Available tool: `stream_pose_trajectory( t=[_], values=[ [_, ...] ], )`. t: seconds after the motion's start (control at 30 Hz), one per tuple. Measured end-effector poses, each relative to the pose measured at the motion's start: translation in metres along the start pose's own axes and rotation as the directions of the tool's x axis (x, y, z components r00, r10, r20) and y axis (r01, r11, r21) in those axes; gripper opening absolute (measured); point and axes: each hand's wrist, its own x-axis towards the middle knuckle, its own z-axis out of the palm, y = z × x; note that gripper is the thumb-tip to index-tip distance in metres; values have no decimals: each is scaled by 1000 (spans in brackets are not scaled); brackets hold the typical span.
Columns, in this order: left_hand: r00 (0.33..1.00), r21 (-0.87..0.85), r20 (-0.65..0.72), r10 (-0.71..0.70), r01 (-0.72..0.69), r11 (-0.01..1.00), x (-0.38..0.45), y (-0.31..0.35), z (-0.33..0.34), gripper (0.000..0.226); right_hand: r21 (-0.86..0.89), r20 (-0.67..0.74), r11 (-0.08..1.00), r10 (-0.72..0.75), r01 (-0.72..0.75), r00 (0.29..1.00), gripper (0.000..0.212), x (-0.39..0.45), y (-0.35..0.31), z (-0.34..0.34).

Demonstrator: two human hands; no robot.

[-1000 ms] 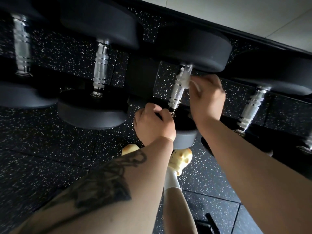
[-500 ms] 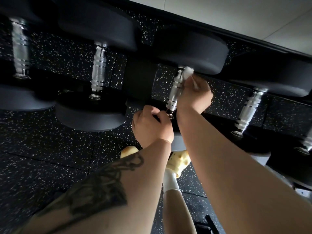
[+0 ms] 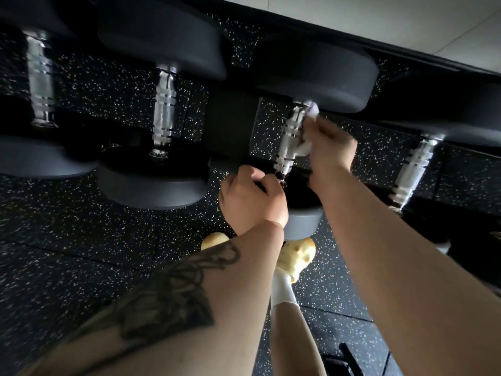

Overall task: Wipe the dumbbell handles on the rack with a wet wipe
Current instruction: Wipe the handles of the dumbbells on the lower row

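Several black dumbbells with chrome handles lie side by side on a low rack. My right hand (image 3: 332, 150) grips a white wet wipe (image 3: 307, 131) against the right side of the third dumbbell's handle (image 3: 288, 141), near its far head (image 3: 317, 74). My left hand (image 3: 250, 198) is curled over the near head (image 3: 302, 221) of that same dumbbell, at the handle's lower end. Other chrome handles show to the left (image 3: 164, 112), far left (image 3: 40, 77) and right (image 3: 414, 166). Part of the wipe is hidden in my fist.
Black speckled rubber flooring (image 3: 81, 267) spreads under and in front of the rack. My foot in a yellow clog (image 3: 296, 256) with a white sock stands just below the dumbbell. A pale wall (image 3: 379, 17) runs behind the rack.
My right hand turned in onto the handle with the wipe and slid along it near the far head. My left hand has stayed on the near head.
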Motion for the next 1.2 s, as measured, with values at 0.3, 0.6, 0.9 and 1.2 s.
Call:
stream_pose_trajectory(
  t=[0.3,0.6,0.9,1.2],
  values=[
    [1000,19,22,7,-8,1000,-1,0,0,26,-133,48,991,-28,34,998,22,-8,-6,-12],
    [999,25,37,-21,20,999,1,3,-2,30,-510,461,193,-761,838,456,8,-5,16,-15],
    [999,3,18,-44,44,999,0,3,-1,25,-562,606,379,-417,735,678,11,-23,14,-31],
    [999,4,31,-37,37,999,0,4,-2,34,-828,362,468,26,308,932,9,-10,15,-58]
  ],
)
